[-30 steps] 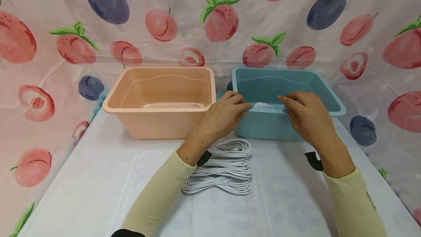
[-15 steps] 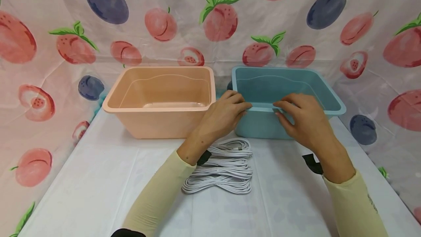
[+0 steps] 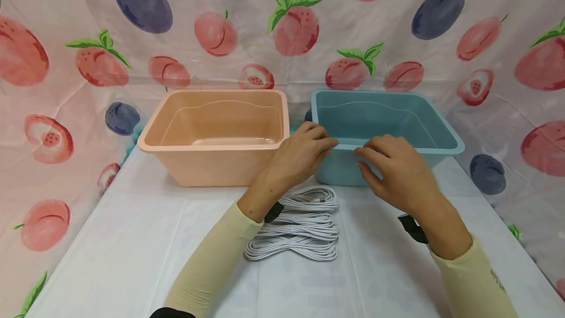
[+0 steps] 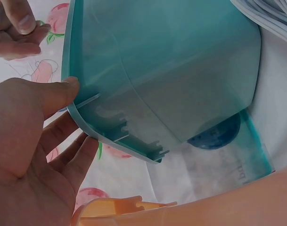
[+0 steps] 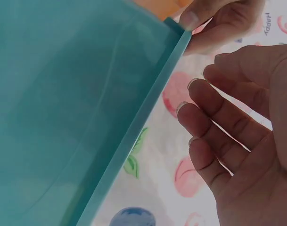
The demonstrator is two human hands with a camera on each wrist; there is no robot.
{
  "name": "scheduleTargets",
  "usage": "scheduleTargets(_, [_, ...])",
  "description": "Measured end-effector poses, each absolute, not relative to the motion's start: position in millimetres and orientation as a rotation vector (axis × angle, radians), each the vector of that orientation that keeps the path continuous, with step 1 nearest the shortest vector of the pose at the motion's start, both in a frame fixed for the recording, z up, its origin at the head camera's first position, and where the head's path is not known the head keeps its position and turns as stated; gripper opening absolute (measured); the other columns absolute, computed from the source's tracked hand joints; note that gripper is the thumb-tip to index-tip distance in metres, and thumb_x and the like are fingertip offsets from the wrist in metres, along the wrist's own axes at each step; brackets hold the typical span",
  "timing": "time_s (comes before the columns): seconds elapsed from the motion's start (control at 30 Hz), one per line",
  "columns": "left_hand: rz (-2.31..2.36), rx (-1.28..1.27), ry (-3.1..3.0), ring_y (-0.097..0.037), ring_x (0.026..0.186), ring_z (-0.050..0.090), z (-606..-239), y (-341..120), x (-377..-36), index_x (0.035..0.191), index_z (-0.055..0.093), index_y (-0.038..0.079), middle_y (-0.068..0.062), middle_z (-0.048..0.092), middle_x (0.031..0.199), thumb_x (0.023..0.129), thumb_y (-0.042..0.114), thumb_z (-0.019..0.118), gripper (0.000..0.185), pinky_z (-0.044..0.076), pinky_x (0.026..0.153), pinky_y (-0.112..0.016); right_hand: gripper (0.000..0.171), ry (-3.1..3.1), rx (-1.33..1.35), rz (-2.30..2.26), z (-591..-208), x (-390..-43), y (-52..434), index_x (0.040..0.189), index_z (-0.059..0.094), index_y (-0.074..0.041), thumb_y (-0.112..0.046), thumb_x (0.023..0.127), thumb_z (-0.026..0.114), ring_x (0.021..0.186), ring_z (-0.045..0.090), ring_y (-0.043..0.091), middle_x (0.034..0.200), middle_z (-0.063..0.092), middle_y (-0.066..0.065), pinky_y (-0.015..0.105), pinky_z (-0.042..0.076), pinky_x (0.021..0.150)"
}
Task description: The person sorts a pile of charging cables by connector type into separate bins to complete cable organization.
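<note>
"HAPPY" on the patterned cloth (image 5: 270,23)

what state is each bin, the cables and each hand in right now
Teal plastic bin: upright, contents hidden.
Peach plastic bin: upright, empty.
White coiled cables: bundled, lying on the table.
Left hand: holding the teal bin's rim.
Right hand: open, off the rim.

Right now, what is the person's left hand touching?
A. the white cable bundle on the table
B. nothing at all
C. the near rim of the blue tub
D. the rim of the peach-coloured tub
C: the left hand grips the near rim of the blue tub, thumb against the wall in the left wrist view, while the white cable bundle lies untouched on the table.
</note>
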State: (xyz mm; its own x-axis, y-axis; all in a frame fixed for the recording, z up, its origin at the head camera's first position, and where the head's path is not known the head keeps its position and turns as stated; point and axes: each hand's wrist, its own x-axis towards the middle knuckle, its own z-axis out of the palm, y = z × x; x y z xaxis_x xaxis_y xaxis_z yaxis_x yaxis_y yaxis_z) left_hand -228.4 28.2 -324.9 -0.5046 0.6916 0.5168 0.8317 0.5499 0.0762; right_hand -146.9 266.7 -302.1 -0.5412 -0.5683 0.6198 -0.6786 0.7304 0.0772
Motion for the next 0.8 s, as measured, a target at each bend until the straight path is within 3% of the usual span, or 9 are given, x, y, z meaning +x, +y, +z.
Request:
scheduleTargets(0.2, [-0.461, -1.238, -2.343, -0.021, 0.123, 0.057, -324.7, 28.0, -228.5, 0.129, 0.078, 0.018, -0.002, 0.070, 0.119, 0.106, 0.020, 0.068, 0.025, 0.051, 0.103, -0.029, 0.031, -2.289, 0.982, 0.225, -304.3, -143.3, 257.8, 0.109, 0.077, -0.002, -0.002, 0.080, 0.087, 0.084, 0.066, 0.031, 0.096, 0.069, 0.010, 0.047, 0.053, 0.070])
scheduleTargets(0.8, [-0.457, -1.228, -2.352, -0.020, 0.123, 0.057, -324.2, 27.6, -227.2, 0.129, 0.078, 0.018, -0.001, 0.070, 0.118, 0.107, 0.021, 0.067, 0.025, 0.052, 0.102, -0.029, 0.033, -2.346, 1.088, 0.204, -314.9, -139.2, 241.5, 0.110, 0.076, -0.004, -0.006, 0.080, 0.089, 0.088, 0.069, 0.027, 0.101, 0.071, 0.007, 0.045, 0.061, 0.080])
